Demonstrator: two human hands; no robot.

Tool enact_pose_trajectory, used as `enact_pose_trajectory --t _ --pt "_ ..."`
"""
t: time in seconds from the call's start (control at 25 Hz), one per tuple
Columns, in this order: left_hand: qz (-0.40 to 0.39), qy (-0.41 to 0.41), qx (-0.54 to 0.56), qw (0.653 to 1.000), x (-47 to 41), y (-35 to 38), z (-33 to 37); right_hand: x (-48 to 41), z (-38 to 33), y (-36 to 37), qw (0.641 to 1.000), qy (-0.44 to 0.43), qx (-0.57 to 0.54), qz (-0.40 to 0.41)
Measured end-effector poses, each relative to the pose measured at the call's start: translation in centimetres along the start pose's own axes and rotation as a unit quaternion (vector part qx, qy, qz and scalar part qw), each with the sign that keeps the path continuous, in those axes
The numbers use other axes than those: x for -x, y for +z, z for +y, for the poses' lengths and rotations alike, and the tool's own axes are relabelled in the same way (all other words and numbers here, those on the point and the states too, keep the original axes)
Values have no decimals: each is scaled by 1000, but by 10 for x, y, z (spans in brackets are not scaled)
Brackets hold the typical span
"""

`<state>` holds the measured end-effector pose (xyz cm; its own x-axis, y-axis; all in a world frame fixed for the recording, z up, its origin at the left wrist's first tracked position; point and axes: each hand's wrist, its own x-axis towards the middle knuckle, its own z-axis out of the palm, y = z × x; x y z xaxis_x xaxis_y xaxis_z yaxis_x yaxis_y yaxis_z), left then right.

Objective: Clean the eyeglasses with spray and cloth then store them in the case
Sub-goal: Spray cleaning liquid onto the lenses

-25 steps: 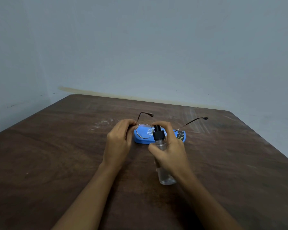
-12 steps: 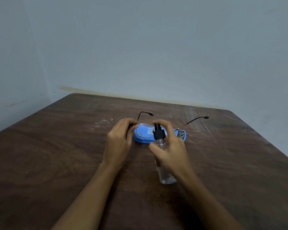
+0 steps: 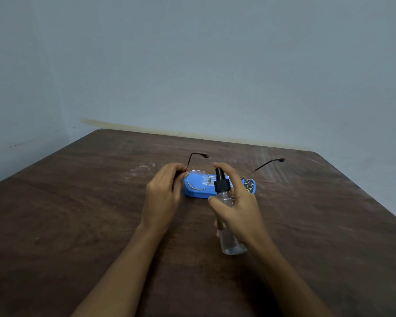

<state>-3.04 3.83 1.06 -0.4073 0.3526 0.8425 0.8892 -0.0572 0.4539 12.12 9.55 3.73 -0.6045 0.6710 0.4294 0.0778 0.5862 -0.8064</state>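
My left hand (image 3: pixel 164 193) pinches the thin metal eyeglasses (image 3: pixel 197 179) at the left hinge and holds them up with both temples open, pointing away from me. My right hand (image 3: pixel 238 202) grips a clear spray bottle (image 3: pixel 229 239) with a black nozzle, index finger over the pump top, nozzle close to the lenses. Behind the glasses a blue case (image 3: pixel 192 191) lies shut on the brown wooden table (image 3: pixel 78 213). The right lens is hidden by my right hand and the bottle. I see no cloth.
The table's far edge meets a pale grey-blue wall (image 3: pixel 192 65). Faint white smears mark the tabletop left of the glasses. The right table edge slants off toward the lower right.
The glasses and both hands stay almost where they were. My right index finger has shifted slightly over the pump top.
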Motion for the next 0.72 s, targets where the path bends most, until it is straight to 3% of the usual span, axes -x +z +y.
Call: enact_pose_trajectory --t 0.16,0.72 --pt "21 -10 -1 1000 0 0 -3 0 9 -11 997 6 13 71" --pt "31 4 -18 999 2 -1 -6 3 11 -17 997 50 6 52"
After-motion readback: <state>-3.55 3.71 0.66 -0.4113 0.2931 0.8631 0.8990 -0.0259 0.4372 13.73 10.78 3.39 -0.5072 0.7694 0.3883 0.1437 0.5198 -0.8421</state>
